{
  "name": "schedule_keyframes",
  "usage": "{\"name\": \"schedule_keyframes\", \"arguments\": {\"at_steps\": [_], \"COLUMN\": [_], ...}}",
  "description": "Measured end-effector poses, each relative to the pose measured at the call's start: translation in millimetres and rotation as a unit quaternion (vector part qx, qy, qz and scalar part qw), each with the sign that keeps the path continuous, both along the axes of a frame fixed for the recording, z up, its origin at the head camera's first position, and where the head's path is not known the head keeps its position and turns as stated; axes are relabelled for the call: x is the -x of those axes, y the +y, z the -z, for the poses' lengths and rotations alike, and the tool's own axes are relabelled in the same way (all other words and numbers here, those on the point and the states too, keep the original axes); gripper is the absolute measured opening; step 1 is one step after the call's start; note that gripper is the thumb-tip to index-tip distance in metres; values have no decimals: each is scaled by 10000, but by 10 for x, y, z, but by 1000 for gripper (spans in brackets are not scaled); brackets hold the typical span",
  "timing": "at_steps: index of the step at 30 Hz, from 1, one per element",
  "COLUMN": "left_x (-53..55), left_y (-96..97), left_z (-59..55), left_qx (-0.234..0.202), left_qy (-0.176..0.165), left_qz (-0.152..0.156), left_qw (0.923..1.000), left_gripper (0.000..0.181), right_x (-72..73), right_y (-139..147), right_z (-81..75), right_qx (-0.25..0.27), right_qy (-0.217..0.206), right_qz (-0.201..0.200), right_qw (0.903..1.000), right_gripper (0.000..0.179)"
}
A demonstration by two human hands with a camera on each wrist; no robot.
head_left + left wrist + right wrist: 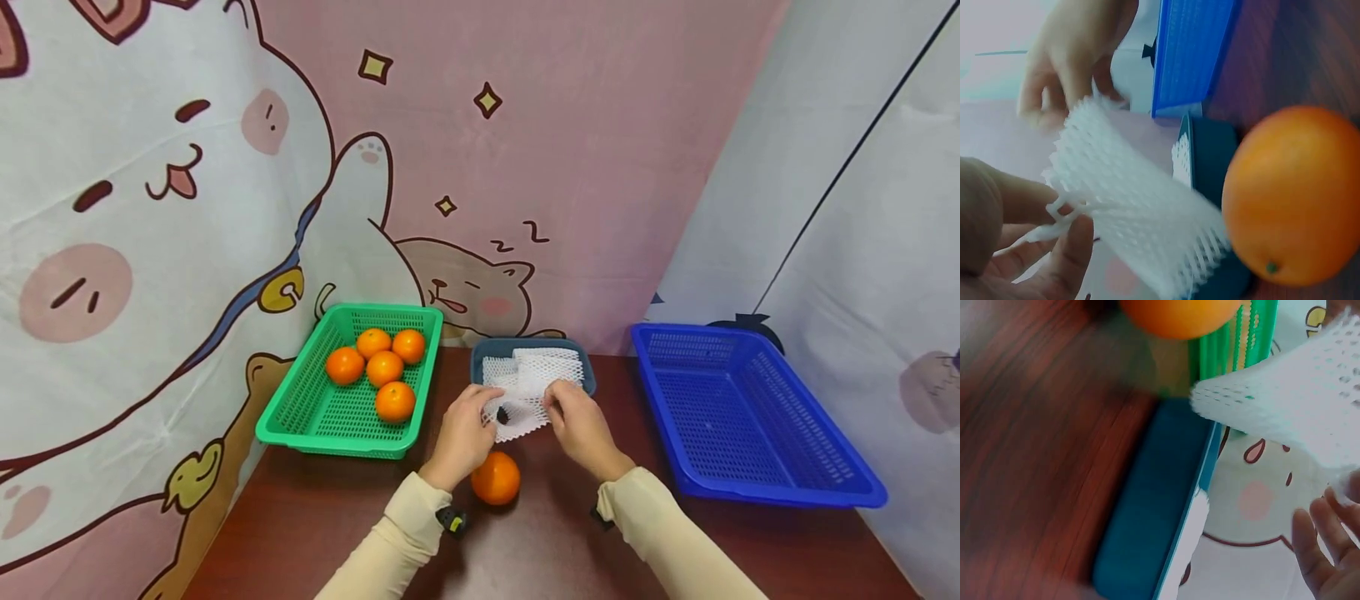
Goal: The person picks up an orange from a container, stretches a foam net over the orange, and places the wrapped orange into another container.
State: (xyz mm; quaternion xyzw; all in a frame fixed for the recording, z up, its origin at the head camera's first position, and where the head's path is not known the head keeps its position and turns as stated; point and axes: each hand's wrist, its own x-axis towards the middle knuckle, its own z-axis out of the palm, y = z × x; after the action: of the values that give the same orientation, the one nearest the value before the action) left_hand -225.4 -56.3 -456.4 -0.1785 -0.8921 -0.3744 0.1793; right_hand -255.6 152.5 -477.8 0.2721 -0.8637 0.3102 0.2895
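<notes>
A white foam net sleeve (522, 415) is stretched between both hands above the table. My left hand (462, 437) pinches one edge of its open end, thumb against fingers in the left wrist view. My right hand (583, 427) pinches the opposite edge, its other fingers (1311, 547) spread apart in the right wrist view. Below the sleeve, a single orange (496, 478) sits on the table between my wrists. Just beyond my hands stands a dark blue-grey tray (477, 367) holding more white foam nets (551, 364).
To the left stands a green basket (330, 444) with several oranges (385, 368) inside. A blue basket (765, 492) is on the right. Behind the dark red-brown table (540, 550) hangs a pink and white cloth (585, 167) with cartoon animals.
</notes>
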Motion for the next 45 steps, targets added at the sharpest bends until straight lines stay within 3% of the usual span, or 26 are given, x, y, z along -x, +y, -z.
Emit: {"name": "schedule_keyframes", "arguments": {"at_steps": [4,9,13,16,18,20,24,28,31,34,38,45], "left_x": [-30,-43,-47,-34,-23,-18,-41,-95,-142,-191,-240,-283], "left_y": [120,134,43,-26,-53,-63,-51,-79,-163,-252,-297,-241], "left_z": [9,39,51,80,104,123,147,255,423,621,800,888], "left_qx": [-73,-807,-1523,-1589,-1519,-1437,-1654,-1865,-1495,-921,-624,-974], "left_qy": [-56,-288,-573,-659,-703,-698,-653,-716,-975,-1479,-2162,-2842], "left_qz": [337,835,995,935,955,1077,1342,1048,667,569,669,733], "left_qw": [9994,9928,9816,9807,9813,9813,9749,9742,9817,9831,9721,9510], "left_gripper": [50,52,52,50,48,46,43,44,47,52,64,69], "right_x": [-26,-69,-65,-68,-81,-96,-121,-131,-138,-149,-163,-166], "right_y": [-83,-93,2,90,131,153,149,118,108,115,132,140], "right_z": [-1,-44,-45,-32,-27,-23,-44,-89,-108,-107,-84,-7], "right_qx": [196,505,987,1299,1293,1085,436,-30,-261,-387,-427,-494], "right_qy": [-40,-929,-2061,-2781,-2984,-2940,-2225,-1420,-1197,-1250,-1365,-1431], "right_qz": [-742,-1206,-1234,-1272,-1243,-1111,-812,-590,-374,-235,-147,-76], "right_qw": [9970,9871,9657,9432,9374,9431,9706,9881,9918,9911,9896,9884], "right_gripper": [24,27,32,36,38,40,46,49,49,49,48,47]}}
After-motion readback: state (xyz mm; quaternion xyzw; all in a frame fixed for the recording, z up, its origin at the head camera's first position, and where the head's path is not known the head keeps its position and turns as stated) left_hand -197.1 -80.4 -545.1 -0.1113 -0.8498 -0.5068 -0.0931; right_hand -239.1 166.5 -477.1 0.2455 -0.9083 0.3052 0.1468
